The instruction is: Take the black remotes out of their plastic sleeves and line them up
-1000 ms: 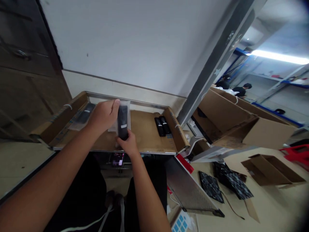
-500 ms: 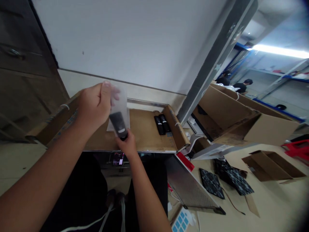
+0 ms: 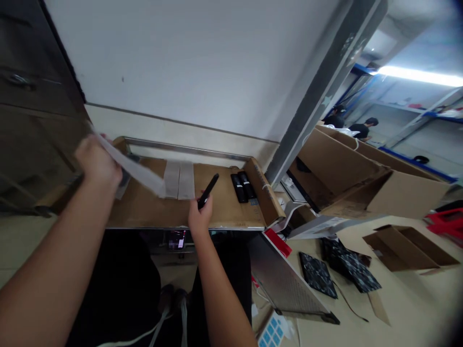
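My left hand (image 3: 99, 161), blurred by motion, is closed on a whitish translucent plastic sleeve (image 3: 135, 168) over the left side of the cardboard tray (image 3: 217, 212). My right hand (image 3: 200, 217) grips the lower end of a slim black remote control (image 3: 209, 190), tilted up to the right above the tray's front middle. Between the hands, flat translucent sleeves (image 3: 186, 180) lie side by side on the cardboard. Two black remote controls (image 3: 243, 187) with small white labels rest at the tray's right end. Something dark and partly hidden lies behind my left hand.
The tray's raised right wall (image 3: 267, 193) stands beside a grey post (image 3: 325, 91). A phone (image 3: 176, 238) with a lit screen is below the front edge. Open cardboard boxes (image 3: 354, 168) stand at right, and a metal panel (image 3: 289, 279) leans below. Two people sit far back.
My left hand has swung left and down with a sleeve, away from the remote control. The remote control, earlier seen through the sleeve, is now bare in my right hand, slightly further right.
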